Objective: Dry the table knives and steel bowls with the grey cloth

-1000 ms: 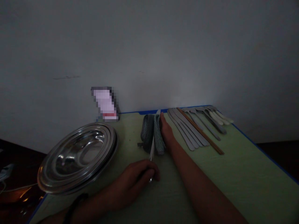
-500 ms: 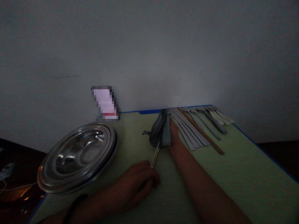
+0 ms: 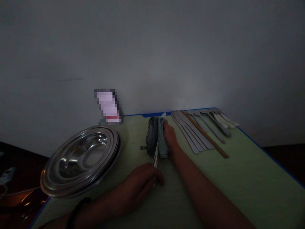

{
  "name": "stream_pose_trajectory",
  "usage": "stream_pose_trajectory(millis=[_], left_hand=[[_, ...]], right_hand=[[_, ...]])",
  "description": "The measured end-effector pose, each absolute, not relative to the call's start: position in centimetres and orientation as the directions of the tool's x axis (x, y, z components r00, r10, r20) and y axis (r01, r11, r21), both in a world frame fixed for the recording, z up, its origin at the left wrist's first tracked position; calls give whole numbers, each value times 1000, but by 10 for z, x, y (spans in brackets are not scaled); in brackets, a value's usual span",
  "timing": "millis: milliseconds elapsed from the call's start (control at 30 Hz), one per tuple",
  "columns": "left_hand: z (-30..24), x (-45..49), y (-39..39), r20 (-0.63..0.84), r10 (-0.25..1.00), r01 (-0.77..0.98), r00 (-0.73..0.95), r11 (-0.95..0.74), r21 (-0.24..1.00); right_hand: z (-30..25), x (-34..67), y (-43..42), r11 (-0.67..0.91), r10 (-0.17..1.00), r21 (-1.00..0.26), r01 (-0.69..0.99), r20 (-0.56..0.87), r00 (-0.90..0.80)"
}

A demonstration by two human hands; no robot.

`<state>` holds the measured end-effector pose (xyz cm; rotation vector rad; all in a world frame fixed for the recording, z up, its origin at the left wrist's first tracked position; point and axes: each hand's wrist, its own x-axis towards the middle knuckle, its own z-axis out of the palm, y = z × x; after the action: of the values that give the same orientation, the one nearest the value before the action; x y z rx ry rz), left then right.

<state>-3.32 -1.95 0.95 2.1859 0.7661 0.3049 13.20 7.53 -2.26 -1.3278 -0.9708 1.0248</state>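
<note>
mid-table on the green top (image 3: 252, 178), a knife (image 3: 156, 156) runs through a folded cloth (image 3: 152, 136), tip poking out the far side toward the wall (image 3: 152, 57). left hand (image 3: 146, 179), dark band (image 3: 76, 212) on wrist, pinches the near end, fingers curled. right hand (image 3: 170, 136) clasps the cloth from its right side, fingers partly hidden from where i stand. flat knives (image 3: 192, 135) lie in a row just right of that hand, then chopsticks (image 3: 206, 136), more cutlery (image 3: 211, 128), white-handled pieces (image 3: 224, 121). steel dishes (image 3: 82, 159) stacked at left. phone (image 3: 108, 105), pixelated, leans behind them.
</note>
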Motion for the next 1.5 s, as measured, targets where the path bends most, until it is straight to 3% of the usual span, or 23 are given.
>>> stream_pose_trajectory(millis=[200, 333, 533, 767, 1000, 1133, 1233, 1300, 1367, 1500], left_hand=[[11, -35, -15, -12, 527, 401, 850, -631, 664], [14, -35, -14, -2, 471, 359, 882, -669, 651], [10, -36, -16, -10, 542, 396, 840, -601, 694], [8, -34, -14, -12, 608, 412, 794, -523, 746], [5, -34, -15, -71, 741, 465, 668, -340, 817], [1, -36, -17, -6, 723, 315, 691, -293, 903], [-1, -35, -19, 80, 731, 229, 678, -313, 922], [-2, -35, -19, 86, 780, 212, 620, -272, 939], [-2, -35, -19, 44, 830, 164, 556, -161, 973], [-7, -37, -14, -21, 884, 2, 467, 23, 1000]], right_hand=[[-32, 144, 84, -8, 924, -967, -254, -104, 368], [-38, 156, 88, 75, 945, -943, -324, -36, 324], [-31, 147, 80, -16, 890, -992, -125, -71, 451], [-12, 125, 69, -24, 925, -977, 210, 58, 377], [4, 126, 64, -53, 948, -985, 166, 2, 317], [29, 138, 60, -11, 921, -999, 42, 6, 390], [48, 149, 55, 33, 906, -986, 163, 98, 412], [60, 155, 49, 84, 936, -949, 303, 179, 303], [71, 161, 41, 170, 975, -882, 440, 214, 52], [89, 171, 23, 342, 885, -737, 583, 43, -464]])
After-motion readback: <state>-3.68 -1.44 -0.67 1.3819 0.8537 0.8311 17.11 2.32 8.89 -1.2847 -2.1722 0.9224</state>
